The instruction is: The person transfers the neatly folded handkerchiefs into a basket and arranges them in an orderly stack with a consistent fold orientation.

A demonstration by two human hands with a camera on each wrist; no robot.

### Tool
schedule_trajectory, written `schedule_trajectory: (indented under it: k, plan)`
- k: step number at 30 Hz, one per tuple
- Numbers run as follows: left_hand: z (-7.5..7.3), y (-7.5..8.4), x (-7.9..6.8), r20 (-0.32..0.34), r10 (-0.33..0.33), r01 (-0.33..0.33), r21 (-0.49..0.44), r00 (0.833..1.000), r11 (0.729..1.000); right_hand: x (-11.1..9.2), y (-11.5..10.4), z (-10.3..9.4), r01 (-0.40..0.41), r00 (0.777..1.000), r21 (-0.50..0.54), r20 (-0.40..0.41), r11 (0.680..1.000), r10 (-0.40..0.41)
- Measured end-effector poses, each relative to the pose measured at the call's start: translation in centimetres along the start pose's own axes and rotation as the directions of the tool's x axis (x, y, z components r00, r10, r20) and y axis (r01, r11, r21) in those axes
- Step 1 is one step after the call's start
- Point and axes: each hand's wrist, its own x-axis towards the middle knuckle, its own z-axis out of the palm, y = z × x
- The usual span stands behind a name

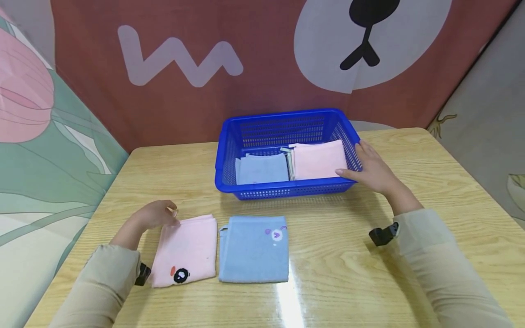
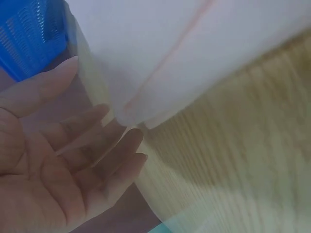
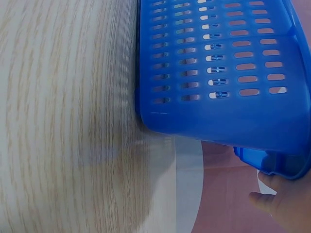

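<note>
A folded pink towel (image 1: 190, 250) with a stitched black eye lies at the left on the table. At its far left corner is my left hand (image 1: 156, 214), fingers loosely bent. The left wrist view shows that hand's fingertips (image 2: 138, 138) beside the towel's edge (image 2: 160, 63), holding nothing visible. To the right lies a folded light blue towel (image 1: 254, 255) with a small white face. My right hand (image 1: 375, 171) grips the right front corner of a blue plastic basket (image 1: 266, 190), thumb over the rim. Its fingers (image 3: 267, 201) show beyond the rim in the right wrist view.
Inside the basket, folded blue cloths (image 1: 264, 169) stand at the left and pink cloths (image 1: 320, 160) at the right, with pale edges between them. The wooden table (image 1: 336, 264) ends at a brown patterned backdrop (image 1: 176, 114) behind the basket.
</note>
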Motion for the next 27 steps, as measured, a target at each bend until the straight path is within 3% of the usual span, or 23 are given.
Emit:
schedule_trajectory:
  k: [13, 22, 27]
  plan:
    - [0.5, -0.4, 0.1, -0.022, 0.07, -0.069, 0.062, 0.997, 0.996, 0.0, 0.1, 0.0, -0.002, 1.0, -0.003, 0.002, 1.0, 0.002]
    - [1.3, -0.2, 0.7, -0.078, 0.02, -0.01, 0.125, 0.997, 0.992, 0.1, 0.1, 0.1, -0.014, 1.0, -0.004, 0.003, 1.0, 0.014]
    - [1.6, -0.1, 0.6, -0.077, 0.042, -0.031, 0.141, 0.996, 0.989, 0.1, 0.1, 0.1, -0.018, 1.0, -0.008, 0.001, 1.0, 0.018]
